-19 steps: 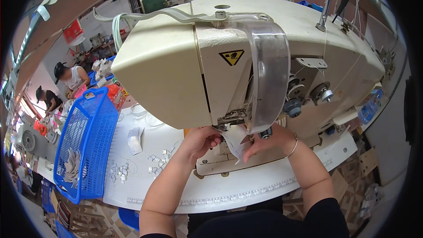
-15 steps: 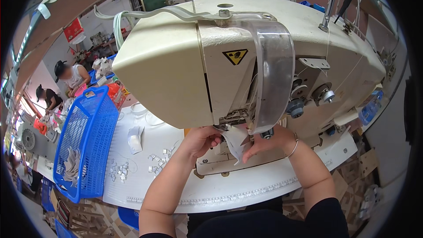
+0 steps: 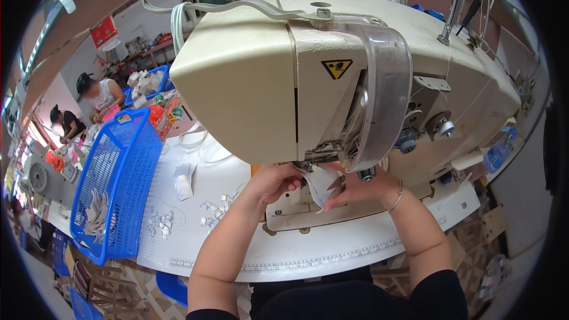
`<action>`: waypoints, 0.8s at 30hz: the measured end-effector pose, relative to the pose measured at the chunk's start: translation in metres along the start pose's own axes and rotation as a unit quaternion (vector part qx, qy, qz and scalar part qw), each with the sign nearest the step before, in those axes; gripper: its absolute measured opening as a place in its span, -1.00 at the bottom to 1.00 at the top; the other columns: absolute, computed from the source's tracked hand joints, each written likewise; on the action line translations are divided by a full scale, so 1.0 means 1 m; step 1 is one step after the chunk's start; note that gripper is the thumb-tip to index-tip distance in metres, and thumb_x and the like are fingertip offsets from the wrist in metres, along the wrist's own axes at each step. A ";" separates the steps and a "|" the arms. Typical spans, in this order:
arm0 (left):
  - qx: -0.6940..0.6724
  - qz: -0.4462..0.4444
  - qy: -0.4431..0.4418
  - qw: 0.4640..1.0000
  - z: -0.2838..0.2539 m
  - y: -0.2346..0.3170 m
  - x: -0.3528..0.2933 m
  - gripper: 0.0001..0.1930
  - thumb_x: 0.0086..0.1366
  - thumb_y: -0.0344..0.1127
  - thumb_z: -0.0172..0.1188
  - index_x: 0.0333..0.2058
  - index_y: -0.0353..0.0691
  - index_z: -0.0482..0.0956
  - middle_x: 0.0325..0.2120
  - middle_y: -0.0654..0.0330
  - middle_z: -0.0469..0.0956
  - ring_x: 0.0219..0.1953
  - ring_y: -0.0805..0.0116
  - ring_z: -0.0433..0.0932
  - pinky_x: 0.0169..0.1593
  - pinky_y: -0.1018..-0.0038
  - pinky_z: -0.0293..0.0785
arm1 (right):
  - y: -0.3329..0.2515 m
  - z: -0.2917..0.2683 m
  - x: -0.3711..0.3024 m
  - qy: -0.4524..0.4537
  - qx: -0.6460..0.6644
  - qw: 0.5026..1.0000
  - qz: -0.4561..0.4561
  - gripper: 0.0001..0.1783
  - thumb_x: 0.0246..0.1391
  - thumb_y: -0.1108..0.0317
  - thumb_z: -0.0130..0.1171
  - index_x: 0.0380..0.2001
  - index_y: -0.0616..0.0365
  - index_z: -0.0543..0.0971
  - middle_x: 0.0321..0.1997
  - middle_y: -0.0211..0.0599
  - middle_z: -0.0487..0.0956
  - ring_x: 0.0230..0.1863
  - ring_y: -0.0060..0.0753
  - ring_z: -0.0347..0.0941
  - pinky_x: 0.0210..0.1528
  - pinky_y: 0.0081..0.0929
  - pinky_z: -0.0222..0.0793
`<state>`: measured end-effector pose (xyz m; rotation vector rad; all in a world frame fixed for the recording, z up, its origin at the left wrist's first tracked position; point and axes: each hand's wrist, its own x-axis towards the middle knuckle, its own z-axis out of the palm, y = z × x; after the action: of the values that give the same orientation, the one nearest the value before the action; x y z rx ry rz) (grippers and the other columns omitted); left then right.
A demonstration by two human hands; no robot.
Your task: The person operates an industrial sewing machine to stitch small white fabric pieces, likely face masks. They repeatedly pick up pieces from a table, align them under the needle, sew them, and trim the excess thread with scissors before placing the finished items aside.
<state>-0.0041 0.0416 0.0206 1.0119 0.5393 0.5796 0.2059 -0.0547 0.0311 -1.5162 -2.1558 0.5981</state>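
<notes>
A white fabric piece (image 3: pixel 320 185), curved along its edge, lies under the needle area of a cream sewing machine (image 3: pixel 237 92). My left hand (image 3: pixel 274 185) has its fingers curled and pinched at the piece's left edge, close to the presser foot (image 3: pixel 304 166). On the other side, my right hand (image 3: pixel 363 191) holds the piece's right edge between thumb and fingers. A greyish pointed flap (image 3: pixel 336 186) shows beside that thumb; I cannot tell whether it is part of the fabric. The machine head hides the needle and some of my right fingers.
Left on the white table (image 3: pixel 207 261) are small metal buckles (image 3: pixel 160 223) and another white piece (image 3: pixel 184 181). A blue basket (image 3: pixel 118 184) with grey-white pieces stands further left. A printed ruler strip (image 3: pixel 308 259) follows the front edge. Two people (image 3: pixel 101 96) work at the far left.
The whole view has shifted a little, so the machine appears further right. My right thumb has moved slightly up along the fabric piece. Both hands stay at it.
</notes>
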 end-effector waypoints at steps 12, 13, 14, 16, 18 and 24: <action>0.007 0.022 -0.009 1.000 0.000 0.002 0.002 -0.89 0.07 -0.50 0.12 -0.38 -0.37 0.49 -0.56 0.19 0.48 -0.63 0.48 0.40 -0.61 0.67 0.28 | -0.016 -0.010 0.000 -0.002 -0.027 0.999 0.030 -0.26 -0.43 -0.19 0.36 -0.14 -0.02 0.53 -0.28 -0.37 0.62 -0.23 -0.40 0.55 -0.16 -0.60 0.38; 0.011 0.025 -0.003 1.000 0.000 0.002 0.002 -0.89 0.07 -0.50 0.13 -0.38 -0.37 0.48 -0.56 0.19 0.48 -0.63 0.49 0.39 -0.61 0.67 0.28 | -0.012 -0.008 0.001 0.003 -0.039 0.999 0.025 -0.27 -0.43 -0.19 0.36 -0.14 -0.02 0.53 -0.27 -0.37 0.62 -0.23 -0.39 0.55 -0.16 -0.60 0.37; 0.011 0.026 -0.006 1.000 0.000 0.003 0.003 -0.89 0.07 -0.50 0.12 -0.38 -0.37 0.48 -0.56 0.19 0.48 -0.63 0.49 0.39 -0.60 0.67 0.28 | -0.010 -0.007 0.002 0.008 -0.052 0.998 0.019 -0.27 -0.43 -0.19 0.36 -0.15 -0.01 0.53 -0.27 -0.36 0.62 -0.22 -0.39 0.55 -0.16 -0.60 0.37; 0.011 0.027 -0.009 1.000 0.000 0.002 0.003 -0.89 0.07 -0.50 0.12 -0.39 -0.37 0.48 -0.56 0.19 0.48 -0.63 0.49 0.39 -0.60 0.66 0.28 | -0.013 -0.008 0.001 0.002 -0.029 0.999 0.032 -0.27 -0.43 -0.19 0.36 -0.15 0.00 0.53 -0.26 -0.36 0.62 -0.22 -0.38 0.55 -0.16 -0.60 0.37; 0.011 0.021 0.002 1.000 0.001 0.004 0.003 -0.89 0.07 -0.51 0.11 -0.38 -0.38 0.48 -0.56 0.18 0.48 -0.63 0.49 0.39 -0.60 0.66 0.28 | -0.014 -0.008 0.002 -0.003 -0.018 0.999 0.042 -0.27 -0.43 -0.18 0.37 -0.16 0.02 0.54 -0.26 -0.36 0.62 -0.23 -0.37 0.55 -0.16 -0.60 0.37; 0.001 0.020 0.006 1.000 -0.003 0.002 0.006 -0.87 0.07 -0.53 0.09 -0.35 -0.40 0.47 -0.56 0.16 0.48 -0.63 0.47 0.40 -0.60 0.66 0.29 | -0.024 -0.011 -0.001 -0.010 -0.014 0.998 0.063 -0.34 -0.41 -0.15 0.37 -0.23 0.03 0.57 -0.30 -0.37 0.63 -0.26 -0.38 0.56 -0.19 -0.60 0.39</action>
<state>-0.0017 0.0480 0.0201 1.0227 0.5310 0.6206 0.1945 -0.0614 0.0535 -1.6765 -2.1031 0.6290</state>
